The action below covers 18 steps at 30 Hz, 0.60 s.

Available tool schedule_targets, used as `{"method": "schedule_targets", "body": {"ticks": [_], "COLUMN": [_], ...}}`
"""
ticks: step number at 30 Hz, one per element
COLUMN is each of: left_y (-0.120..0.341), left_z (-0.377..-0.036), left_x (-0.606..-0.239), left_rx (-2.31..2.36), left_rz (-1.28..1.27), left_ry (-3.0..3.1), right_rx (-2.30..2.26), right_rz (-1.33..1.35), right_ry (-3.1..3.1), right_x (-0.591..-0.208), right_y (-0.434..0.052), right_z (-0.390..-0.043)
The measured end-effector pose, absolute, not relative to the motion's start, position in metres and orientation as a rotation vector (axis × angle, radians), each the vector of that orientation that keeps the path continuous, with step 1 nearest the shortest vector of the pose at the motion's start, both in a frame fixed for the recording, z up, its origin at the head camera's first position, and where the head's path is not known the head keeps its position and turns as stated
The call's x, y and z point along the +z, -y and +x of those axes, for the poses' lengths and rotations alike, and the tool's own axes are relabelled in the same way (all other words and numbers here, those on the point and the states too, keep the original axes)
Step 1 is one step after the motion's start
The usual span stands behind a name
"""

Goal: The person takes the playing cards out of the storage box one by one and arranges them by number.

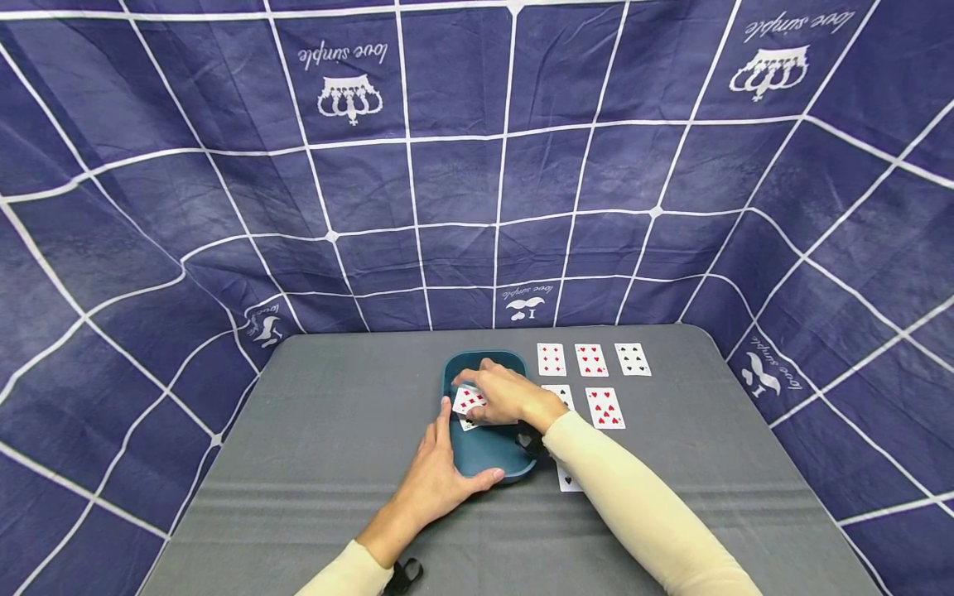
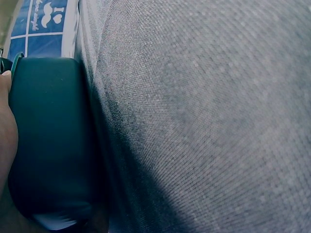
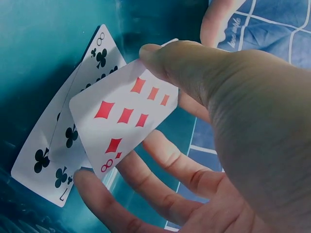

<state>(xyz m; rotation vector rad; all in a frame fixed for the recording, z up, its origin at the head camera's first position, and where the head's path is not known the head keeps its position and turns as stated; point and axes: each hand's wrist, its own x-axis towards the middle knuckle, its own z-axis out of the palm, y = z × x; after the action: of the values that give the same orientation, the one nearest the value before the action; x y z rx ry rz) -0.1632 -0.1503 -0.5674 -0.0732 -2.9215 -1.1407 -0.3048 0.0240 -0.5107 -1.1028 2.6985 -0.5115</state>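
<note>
One brace point: left hand, spread wide round the near-left corner of the tray, fingers along its left rim, thumb at the near rim. Not wrapped, so if it eases off, a knock could slide the tray on the table. Inside: seven of clubs, eight of clubs lapped askew over it. Eight of diamonds is held over both, pinched near one corner by the right hand, other fingers loose. Corner pinch only: card could pivot or slip if the thumb rolls. Lowest fingertip is right by the clubs pair, can't tell if touching; a drag would fan them. Black wrist device sits at the tray's right rim; low wrist could catch it. Sleeve crosses the black-suit card by the tray's near-right corner; contact unclear, low forearm could shift it. Heart card, beyond the sleeve toward the table's right edge: exposed only if the elbow swings wide.
</note>
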Motion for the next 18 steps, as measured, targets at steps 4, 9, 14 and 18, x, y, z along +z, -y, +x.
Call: {"method": "schedule_targets", "body": {"ticks": [4,9,14,18], "left_y": [0.15,0.1502,0.15,0.1504], "left_z": [-0.1631,-0.1624,-0.1619,-0.1624], "left_x": [-0.5666,-0.5655,-0.5657,-0.5658], "left_rx": [-1.145,-1.152,-1.154,-1.154], "left_rz": [-0.077,-0.076,-0.075,-0.077], "left_ry": [2.919,2.921,2.924,2.922], "right_rx": [-0.556,-0.58,-0.605,-0.63], "right_rz": [-1.107,-1.12,-1.131,-1.133], "right_ry": [-2.698,-2.692,-2.688,-2.689], "right_x": [-0.5099,-0.5077,-0.506,-0.5053], "right_y": [-0.0261,-0.0279,-0.0309,-0.0342], "right_z": [-0.3042,-0.3035,-0.3041,-0.3046]}}
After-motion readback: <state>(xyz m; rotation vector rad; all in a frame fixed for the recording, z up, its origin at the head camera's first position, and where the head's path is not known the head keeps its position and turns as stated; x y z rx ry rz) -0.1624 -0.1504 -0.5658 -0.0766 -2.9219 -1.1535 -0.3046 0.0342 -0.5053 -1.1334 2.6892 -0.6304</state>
